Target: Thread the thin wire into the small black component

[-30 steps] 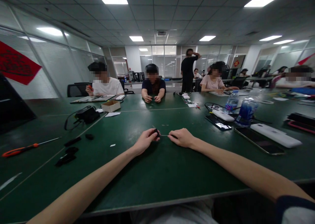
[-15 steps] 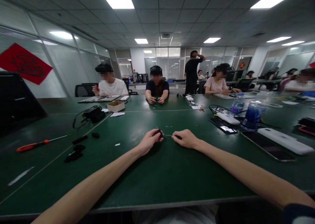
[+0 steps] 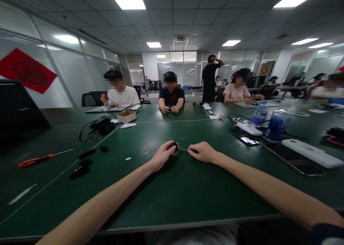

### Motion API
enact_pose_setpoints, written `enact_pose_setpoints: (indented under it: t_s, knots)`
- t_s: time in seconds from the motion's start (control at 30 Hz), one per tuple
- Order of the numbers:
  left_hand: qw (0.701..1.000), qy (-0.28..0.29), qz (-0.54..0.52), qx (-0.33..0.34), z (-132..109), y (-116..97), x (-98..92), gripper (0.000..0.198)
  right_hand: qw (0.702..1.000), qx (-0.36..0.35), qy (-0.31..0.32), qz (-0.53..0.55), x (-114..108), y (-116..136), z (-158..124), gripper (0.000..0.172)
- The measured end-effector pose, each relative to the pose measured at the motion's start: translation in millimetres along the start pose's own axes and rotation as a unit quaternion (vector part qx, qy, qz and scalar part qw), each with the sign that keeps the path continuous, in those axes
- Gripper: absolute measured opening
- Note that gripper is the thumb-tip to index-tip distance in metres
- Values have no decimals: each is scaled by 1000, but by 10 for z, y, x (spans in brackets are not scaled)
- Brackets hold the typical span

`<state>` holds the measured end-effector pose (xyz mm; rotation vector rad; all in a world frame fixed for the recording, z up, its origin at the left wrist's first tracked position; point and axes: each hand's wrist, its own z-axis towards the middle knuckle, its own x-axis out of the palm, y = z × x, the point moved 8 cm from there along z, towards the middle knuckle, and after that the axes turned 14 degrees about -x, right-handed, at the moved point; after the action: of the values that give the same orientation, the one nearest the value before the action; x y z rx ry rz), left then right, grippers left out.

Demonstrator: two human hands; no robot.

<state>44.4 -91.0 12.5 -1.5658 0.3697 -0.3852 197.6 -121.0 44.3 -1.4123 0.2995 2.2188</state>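
Note:
My left hand is closed around a small black part, pinched between thumb and fingers above the green table. To its right, my right hand is closed on a thin tool that looks like a small screwdriver. Its slim metal shaft points left and reaches the black part; whether the tip sits inside it I cannot tell. Most of the tool's dark handle is hidden in my fingers. Left of my hands, several loose black pieces lie on the table.
An orange-handled screwdriver lies at the left, below a dark monitor. Behind are a black cabled device and a small cardboard box. Phones, a white case and water bottles stand right. Co-workers sit across.
The black part has turned slightly in my left hand. The gap between it and the tool's shaft has closed. My right hand has hardly moved.

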Motion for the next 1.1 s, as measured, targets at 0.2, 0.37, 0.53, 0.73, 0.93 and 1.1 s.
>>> enact_pose_setpoints:
  t_s: [0.2, 0.37, 0.53, 0.73, 0.93, 1.1]
  knots:
    - [1000, -10, 6, -2, -4, 3, -11, 36, 1000, 4, -1, 10, 1, -1, 5, 26]
    - [1000, -16, 10, 3, 4, 2, -12, 36, 1000, 9, -1, 10, -4, -3, 3, 26]
    - [1000, -25, 12, -1, -6, -14, -12, 38, 1000, 14, -2, 15, -7, -11, -1, 26]
    - [1000, -25, 9, 12, 9, -20, -21, 35, 1000, 8, 0, 8, -8, 4, 4, 27]
    - [999, -36, 9, 5, 10, -9, -28, 35, 1000, 7, 0, 1, -4, 5, -2, 27]
    - [999, -32, 10, -1, -5, -22, -16, 35, 1000, 8, -9, 7, -14, 3, -2, 26]
